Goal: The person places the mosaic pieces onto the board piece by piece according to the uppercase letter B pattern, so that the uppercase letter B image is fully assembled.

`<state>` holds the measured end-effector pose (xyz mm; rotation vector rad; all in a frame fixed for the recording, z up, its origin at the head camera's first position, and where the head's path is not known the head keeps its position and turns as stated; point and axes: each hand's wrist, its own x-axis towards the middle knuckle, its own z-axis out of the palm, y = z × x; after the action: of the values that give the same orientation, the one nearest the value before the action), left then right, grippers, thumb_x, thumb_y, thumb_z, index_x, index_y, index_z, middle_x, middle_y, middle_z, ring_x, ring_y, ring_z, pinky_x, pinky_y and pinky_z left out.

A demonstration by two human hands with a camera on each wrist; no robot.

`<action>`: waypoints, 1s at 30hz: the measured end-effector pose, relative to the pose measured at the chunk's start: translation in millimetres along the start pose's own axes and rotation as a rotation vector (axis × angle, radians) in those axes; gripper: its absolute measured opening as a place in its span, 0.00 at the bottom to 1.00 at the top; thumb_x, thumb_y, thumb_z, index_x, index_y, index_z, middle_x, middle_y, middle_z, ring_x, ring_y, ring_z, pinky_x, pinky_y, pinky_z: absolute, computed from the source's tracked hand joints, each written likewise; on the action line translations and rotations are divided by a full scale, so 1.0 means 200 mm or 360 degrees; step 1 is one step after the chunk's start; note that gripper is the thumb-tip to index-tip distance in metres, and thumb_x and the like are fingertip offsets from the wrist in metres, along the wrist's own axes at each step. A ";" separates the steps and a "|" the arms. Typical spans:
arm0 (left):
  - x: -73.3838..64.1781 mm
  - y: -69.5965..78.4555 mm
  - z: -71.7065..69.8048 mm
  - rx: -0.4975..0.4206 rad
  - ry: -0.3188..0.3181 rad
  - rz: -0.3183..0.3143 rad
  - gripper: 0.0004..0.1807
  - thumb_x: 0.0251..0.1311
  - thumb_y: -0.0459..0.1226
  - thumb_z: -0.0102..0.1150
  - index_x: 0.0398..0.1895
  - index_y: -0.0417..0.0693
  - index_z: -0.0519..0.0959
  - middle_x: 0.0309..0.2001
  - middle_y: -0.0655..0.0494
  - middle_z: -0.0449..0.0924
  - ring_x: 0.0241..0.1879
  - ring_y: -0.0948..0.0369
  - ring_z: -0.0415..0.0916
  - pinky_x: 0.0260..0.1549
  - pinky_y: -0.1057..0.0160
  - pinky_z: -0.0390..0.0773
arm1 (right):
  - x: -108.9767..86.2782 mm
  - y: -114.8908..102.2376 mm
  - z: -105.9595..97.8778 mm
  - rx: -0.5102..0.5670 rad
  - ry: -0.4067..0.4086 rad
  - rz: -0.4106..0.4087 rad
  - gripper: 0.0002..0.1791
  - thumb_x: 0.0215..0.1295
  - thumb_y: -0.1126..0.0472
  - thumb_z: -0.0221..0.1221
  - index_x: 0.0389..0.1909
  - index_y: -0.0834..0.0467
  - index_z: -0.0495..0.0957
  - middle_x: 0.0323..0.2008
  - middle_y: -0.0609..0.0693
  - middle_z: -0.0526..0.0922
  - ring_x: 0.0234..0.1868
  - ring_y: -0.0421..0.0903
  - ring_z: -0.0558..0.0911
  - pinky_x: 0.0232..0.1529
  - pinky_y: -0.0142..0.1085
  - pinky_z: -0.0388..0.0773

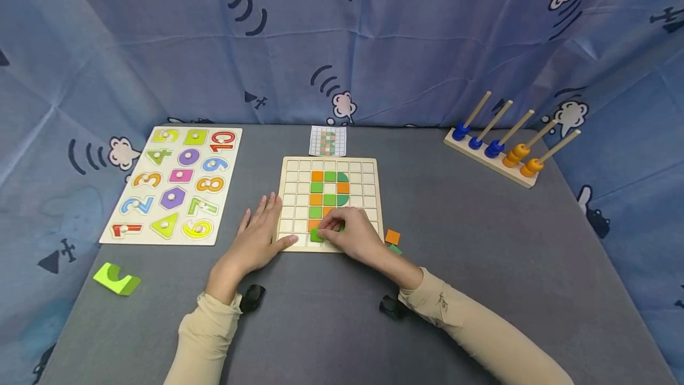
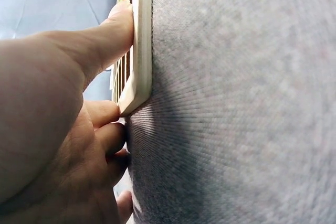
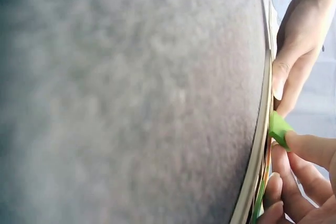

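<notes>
A wooden grid board (image 1: 369,207) lies on the table, bearing orange and green square tiles and two dark-green curved ones in its middle columns. My right hand (image 1: 355,233) pinches a light-green square tile (image 1: 317,235) between thumb and finger, low on the board. In the right wrist view that tile (image 3: 279,129) is tilted against the board. With fairly straight fingers, my left hand (image 1: 259,236) rests along the board's left edge, its thumb (image 2: 118,30) over the near rim. Part of the pattern is hidden under the right hand.
A loose orange tile (image 1: 392,237) and a green piece (image 1: 395,249) lie right of the board. Behind it is a pattern card (image 1: 328,141). A number puzzle (image 1: 227,189) and a green arch block (image 1: 116,280) are left; a peg stand (image 1: 491,158) stands back right.
</notes>
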<state>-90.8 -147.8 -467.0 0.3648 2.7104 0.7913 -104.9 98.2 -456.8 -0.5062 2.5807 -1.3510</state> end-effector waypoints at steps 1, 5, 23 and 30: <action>0.00 0.00 0.00 0.0000 0.0000 -0.0001 0.53 0.75 0.53 0.60 0.86 0.35 0.42 0.87 0.38 0.36 0.87 0.41 0.33 0.81 0.31 0.34 | 0.00 0.00 0.01 -0.0015 -0.0005 -0.0010 0.02 0.66 0.63 0.73 0.33 0.56 0.91 0.29 0.47 0.88 0.29 0.36 0.80 0.34 0.30 0.79; 0.00 0.00 0.00 0.0007 0.0002 -0.0008 0.53 0.75 0.53 0.60 0.86 0.35 0.42 0.87 0.38 0.37 0.87 0.41 0.33 0.81 0.31 0.34 | 0.01 -0.01 0.02 -0.0086 -0.0003 -0.0024 0.03 0.65 0.63 0.74 0.30 0.54 0.92 0.28 0.45 0.88 0.31 0.37 0.79 0.34 0.31 0.78; -0.01 0.01 -0.01 -0.0019 0.0005 -0.0007 0.53 0.75 0.51 0.61 0.86 0.34 0.42 0.87 0.38 0.36 0.87 0.41 0.33 0.82 0.32 0.34 | -0.01 -0.05 0.02 -0.0161 -0.0115 0.0042 0.05 0.59 0.67 0.75 0.34 0.56 0.88 0.28 0.45 0.87 0.28 0.36 0.78 0.32 0.29 0.74; 0.00 0.01 0.00 -0.0008 -0.0001 -0.0011 0.53 0.75 0.52 0.61 0.86 0.35 0.41 0.87 0.39 0.36 0.87 0.42 0.32 0.82 0.33 0.33 | -0.08 0.02 -0.07 -0.0308 -0.0124 -0.0076 0.11 0.57 0.64 0.79 0.37 0.54 0.87 0.35 0.46 0.83 0.39 0.42 0.76 0.42 0.33 0.75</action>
<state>-90.2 -147.0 -465.8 0.3548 2.7070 0.7955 -94.9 117.2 -452.8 -0.6419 2.6642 -1.0774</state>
